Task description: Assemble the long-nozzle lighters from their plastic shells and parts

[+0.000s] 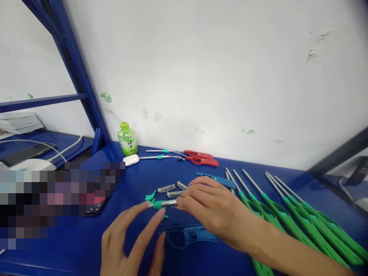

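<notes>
My right hand (212, 209) reaches in from the right and pinches one end of a thin metal tube with a teal collar (161, 204). My left hand (130, 239) is below it, fingers spread, with the fingertips touching the tube's other end. Under both hands lies a blue lighter handle shell (188, 235) on the blue table (71, 249). Small metal cylinders (166, 188) and teal plastic bits (150, 197) lie just beyond the tube.
Several green long-nosed lighters (287, 218) lie in a row at the right. Two red lighters (201, 158), a green tea bottle (127, 138) and a white case (131, 160) sit near the wall. A phone (94, 209) lies at the left beside a blurred patch.
</notes>
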Demonstrator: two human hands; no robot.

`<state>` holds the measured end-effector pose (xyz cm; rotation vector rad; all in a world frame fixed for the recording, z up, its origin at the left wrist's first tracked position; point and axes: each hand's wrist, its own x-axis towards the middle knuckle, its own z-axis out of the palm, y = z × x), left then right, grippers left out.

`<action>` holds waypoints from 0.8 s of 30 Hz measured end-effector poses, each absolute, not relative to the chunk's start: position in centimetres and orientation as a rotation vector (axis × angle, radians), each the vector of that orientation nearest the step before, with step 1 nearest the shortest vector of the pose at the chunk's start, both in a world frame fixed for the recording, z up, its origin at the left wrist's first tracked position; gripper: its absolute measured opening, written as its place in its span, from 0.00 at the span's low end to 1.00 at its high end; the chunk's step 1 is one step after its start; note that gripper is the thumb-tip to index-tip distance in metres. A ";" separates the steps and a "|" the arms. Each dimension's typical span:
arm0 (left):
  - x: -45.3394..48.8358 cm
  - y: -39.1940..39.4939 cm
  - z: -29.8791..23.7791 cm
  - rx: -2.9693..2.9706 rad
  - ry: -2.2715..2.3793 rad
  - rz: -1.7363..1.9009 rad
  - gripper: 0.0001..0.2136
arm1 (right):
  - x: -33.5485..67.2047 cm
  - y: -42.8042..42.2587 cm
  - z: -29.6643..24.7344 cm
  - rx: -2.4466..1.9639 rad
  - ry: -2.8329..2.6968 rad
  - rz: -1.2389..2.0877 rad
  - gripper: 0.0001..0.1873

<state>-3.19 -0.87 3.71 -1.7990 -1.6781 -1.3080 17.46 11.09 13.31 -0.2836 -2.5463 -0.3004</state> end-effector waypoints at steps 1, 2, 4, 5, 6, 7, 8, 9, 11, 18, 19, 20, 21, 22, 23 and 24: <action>-3.5 -0.6 4.0 -1.852 -1.660 -1.243 0.19 | 17.6 10.4 13.0 -0.274 -2.532 -0.256 0.17; -3.9 -0.4 4.3 -1.900 -1.631 -1.199 0.20 | 17.7 9.9 12.6 -0.266 -2.526 -0.219 0.17; -4.4 0.2 4.6 -2.042 -1.551 -1.186 0.16 | 17.8 9.2 11.7 -0.252 -2.502 -0.158 0.17; -4.6 0.3 4.8 -2.095 -1.504 -1.201 0.13 | 17.7 9.1 11.2 -0.246 -2.480 -0.128 0.16; -4.7 0.4 4.9 -2.141 -1.478 -1.207 0.12 | 17.7 9.0 10.6 -0.241 -2.451 -0.092 0.15; -4.7 0.4 5.0 -2.189 -1.453 -1.211 0.12 | 17.6 8.9 10.1 -0.233 -2.417 -0.058 0.14; -4.6 0.3 5.2 -2.222 -1.443 -1.210 0.12 | 17.6 8.9 9.6 -0.227 -2.387 -0.028 0.13; -4.5 0.1 5.3 -2.252 -1.449 -1.204 0.13 | 17.6 8.9 9.2 -0.221 -2.360 -0.005 0.12; -4.2 -0.3 5.6 -2.282 -1.491 -1.202 0.13 | 17.7 8.9 8.7 -0.219 -2.327 0.029 0.09; -4.1 -1.2 5.9 -2.304 -1.740 -1.216 0.09 | 20.1 9.1 9.9 -0.540 -2.388 0.529 0.27; -4.2 -1.1 6.0 -2.313 -1.757 -1.222 0.08 | 20.5 9.2 10.0 -0.571 -2.405 0.621 0.29; -4.4 -1.1 6.0 -2.326 -1.769 -1.227 0.08 | 20.8 9.4 10.0 -0.583 -2.421 0.693 0.31; -4.6 -0.9 6.1 -2.339 -1.776 -1.232 0.08 | 21.0 9.6 9.8 -0.586 -2.433 0.737 0.33; -4.8 -0.7 6.1 -2.357 -1.781 -1.234 0.08 | 21.2 9.8 9.6 -0.584 -2.435 0.758 0.33; -5.0 -0.5 6.2 -2.374 -1.785 -1.235 0.08 | 21.2 10.0 9.3 -0.591 -2.427 0.773 0.32; -5.3 -0.2 6.2 -2.389 -1.793 -1.233 0.08 | 21.3 10.2 8.9 -0.602 -2.412 0.778 0.28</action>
